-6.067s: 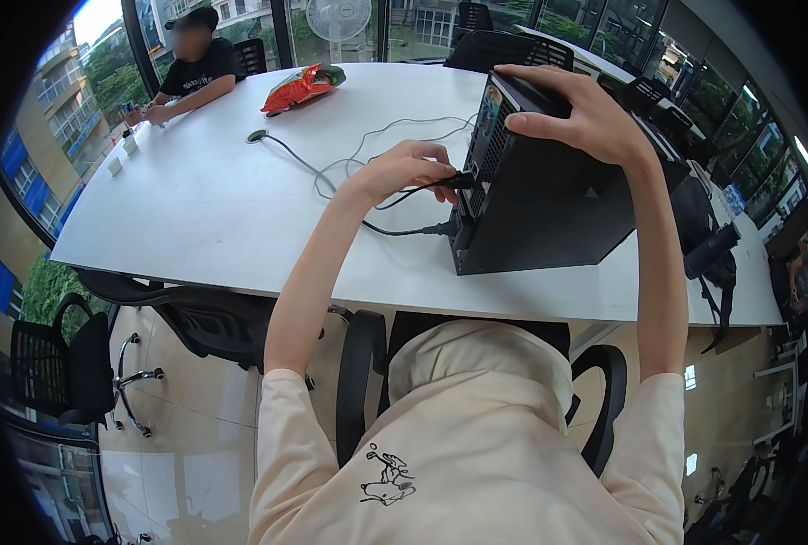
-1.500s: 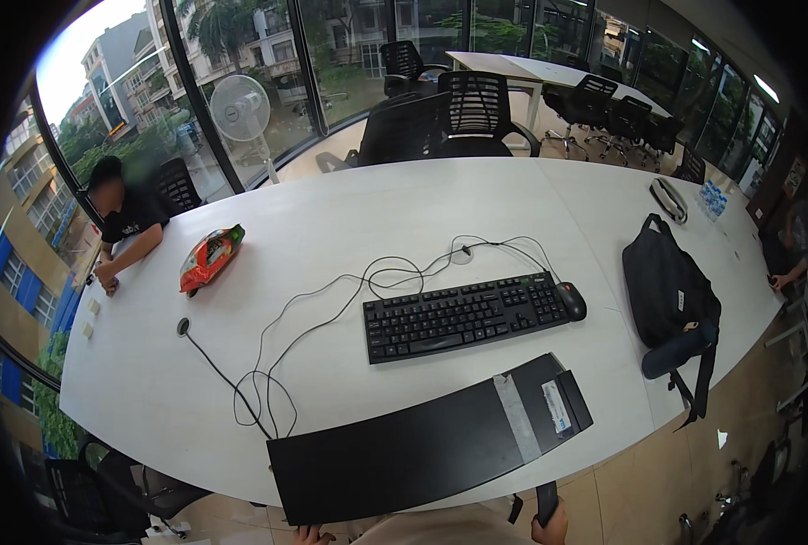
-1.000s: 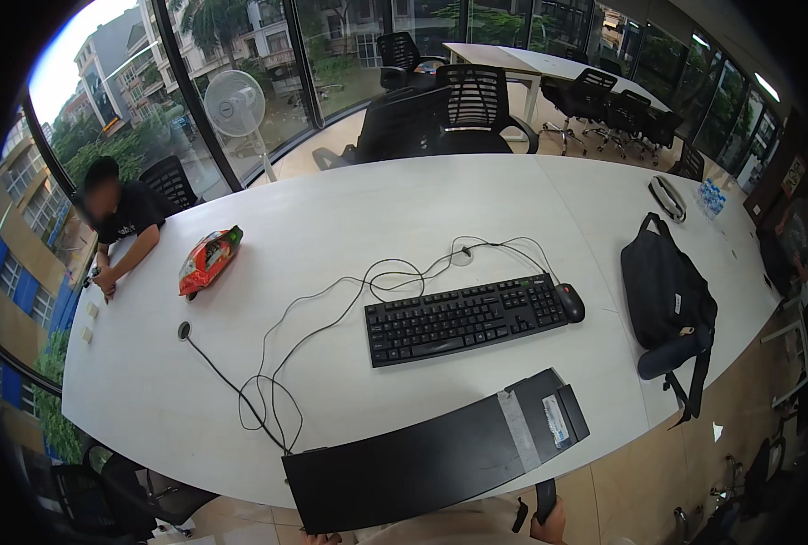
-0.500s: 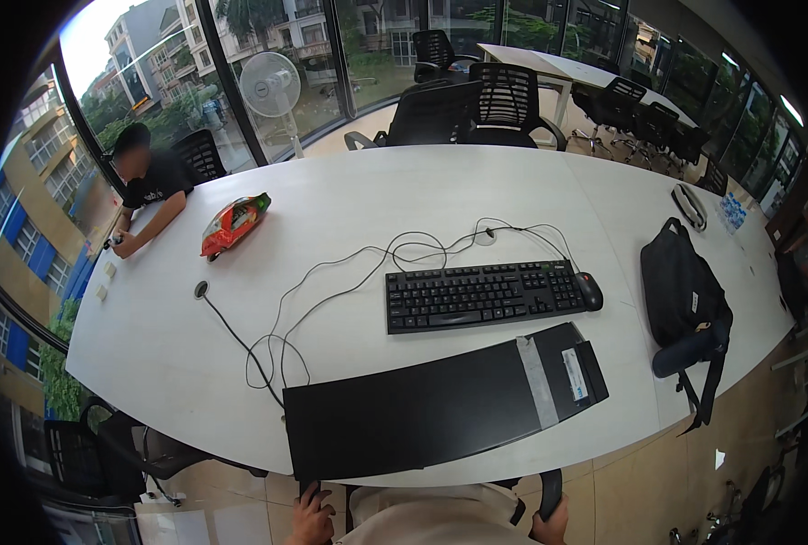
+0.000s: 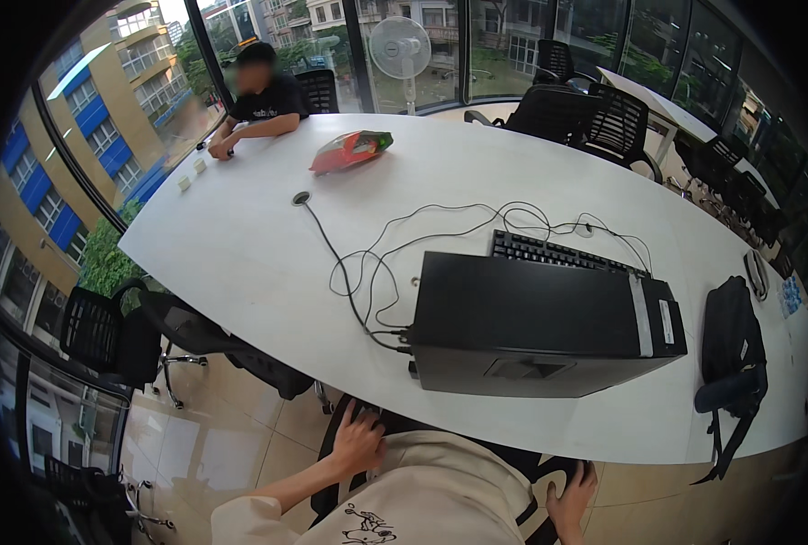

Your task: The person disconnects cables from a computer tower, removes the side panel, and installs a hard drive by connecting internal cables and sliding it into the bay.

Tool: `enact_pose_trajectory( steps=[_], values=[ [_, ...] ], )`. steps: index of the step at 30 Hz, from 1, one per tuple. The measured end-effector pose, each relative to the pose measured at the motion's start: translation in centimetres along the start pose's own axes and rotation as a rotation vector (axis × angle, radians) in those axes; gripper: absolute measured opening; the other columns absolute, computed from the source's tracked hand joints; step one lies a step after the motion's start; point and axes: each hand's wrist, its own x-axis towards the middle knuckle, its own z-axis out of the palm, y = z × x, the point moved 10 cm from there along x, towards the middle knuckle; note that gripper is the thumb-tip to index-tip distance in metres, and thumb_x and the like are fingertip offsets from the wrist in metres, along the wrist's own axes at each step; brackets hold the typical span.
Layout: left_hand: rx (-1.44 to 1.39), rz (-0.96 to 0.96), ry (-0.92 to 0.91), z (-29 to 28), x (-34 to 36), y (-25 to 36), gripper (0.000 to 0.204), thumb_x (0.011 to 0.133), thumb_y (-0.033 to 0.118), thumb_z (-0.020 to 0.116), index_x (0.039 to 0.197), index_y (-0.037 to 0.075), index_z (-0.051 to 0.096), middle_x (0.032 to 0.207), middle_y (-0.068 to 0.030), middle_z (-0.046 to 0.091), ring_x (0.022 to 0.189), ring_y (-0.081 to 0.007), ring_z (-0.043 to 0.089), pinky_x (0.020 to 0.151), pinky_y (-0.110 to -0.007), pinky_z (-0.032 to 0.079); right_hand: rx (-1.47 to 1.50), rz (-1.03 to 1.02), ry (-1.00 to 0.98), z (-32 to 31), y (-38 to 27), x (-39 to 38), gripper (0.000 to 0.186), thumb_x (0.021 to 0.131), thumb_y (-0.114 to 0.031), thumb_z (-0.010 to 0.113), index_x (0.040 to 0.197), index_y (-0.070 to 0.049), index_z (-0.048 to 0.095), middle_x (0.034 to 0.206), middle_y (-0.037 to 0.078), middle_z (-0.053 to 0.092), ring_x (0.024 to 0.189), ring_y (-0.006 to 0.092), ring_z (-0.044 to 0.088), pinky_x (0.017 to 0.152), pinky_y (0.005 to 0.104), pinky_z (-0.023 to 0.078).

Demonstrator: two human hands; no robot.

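My left hand (image 5: 359, 445) rests on a black chair armrest beside my left hip, fingers spread. On the other side, my right hand (image 5: 571, 501) is around the right chair armrest (image 5: 558, 469), thumb apart from the fingers. In front of me a black computer tower (image 5: 531, 304) stands on the white table (image 5: 268, 272), near its edge, with a grey strip of tape around one end. Cables (image 5: 384, 338) run into its left end. Behind the tower a black keyboard (image 5: 531, 247) is partly hidden, and the mouse does not show. Neither hand touches the tower.
A red and green bag (image 5: 349, 154) lies at the far left, near a seated person (image 5: 268, 104). A black backpack (image 5: 733, 341) lies on the right. Thin cords loop across the table to a round cable hole (image 5: 301, 197). Black office chairs (image 5: 118, 341) stand around.
The view has swung left and tilted, so the table things sit farther right and the tower's near side shows. My forearms now show more, with both hands still at the armrests.
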Motion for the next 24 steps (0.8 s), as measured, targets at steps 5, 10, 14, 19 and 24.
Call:
enact_pose_trajectory(
  steps=[5,10,14,19,24],
  values=[
    [-0.773,0.113,-0.430,5.6,4.8,5.6,0.031,0.097,0.031,0.062,0.101,0.003,0.074,0.109,-0.0155,0.073,0.092,-0.0284,0.072,0.084,-0.037,0.057,0.135,-0.477,-0.355,3.9,-13.0,2.2,0.030,0.080,-0.017,0.073,0.108,-0.007,0.073,0.126,0.014,0.068,0.116,0.0356,0.063,0.108,0.0526,0.045],
    [-1.583,0.310,-1.370,7.3,3.1,14.4,0.049,0.106,0.044,0.054,0.121,-0.001,0.066,0.122,-0.0157,0.069,0.104,-0.0289,0.070,0.092,-0.036,0.056,0.464,-0.646,-0.256,1.1,-24.9,1.3,0.029,0.087,-0.011,0.071,0.114,-0.001,0.067,0.121,0.017,0.069,0.106,0.0374,0.067,0.091,0.0426,0.055],
    [-2.102,0.261,-1.242,12.6,6.0,17.3,0.041,0.097,0.032,0.056,0.118,-0.002,0.063,0.120,-0.0175,0.068,0.103,-0.0285,0.069,0.094,-0.038,0.056,0.576,-0.548,-0.175,5.9,-24.8,1.0,0.023,0.090,-0.010,0.070,0.108,0.002,0.063,0.106,0.018,0.070,0.093,0.0265,0.071,0.082,0.0349,0.056],
    [-2.136,-0.159,-0.818,19.1,8.6,14.2,0.026,0.091,0.020,0.060,0.110,0.004,0.064,0.099,-0.0097,0.065,0.088,-0.0197,0.067,0.085,-0.033,0.058,0.930,-0.096,-0.372,18.3,-16.6,3.4,0.016,0.088,0.000,0.064,0.104,0.003,0.062,0.097,0.013,0.070,0.093,0.0218,0.070,0.082,0.0307,0.056],
    [-1.950,-0.006,-0.649,17.4,7.6,13.3,0.021,0.103,0.019,0.057,0.116,0.003,0.063,0.104,-0.0081,0.067,0.096,-0.0156,0.066,0.083,-0.029,0.058,1.147,0.026,-0.411,17.0,-17.6,1.9,0.022,0.085,0.007,0.057,0.107,0.003,0.062,0.101,0.013,0.069,0.096,0.0204,0.071,0.087,0.0297,0.058]
  ],
)
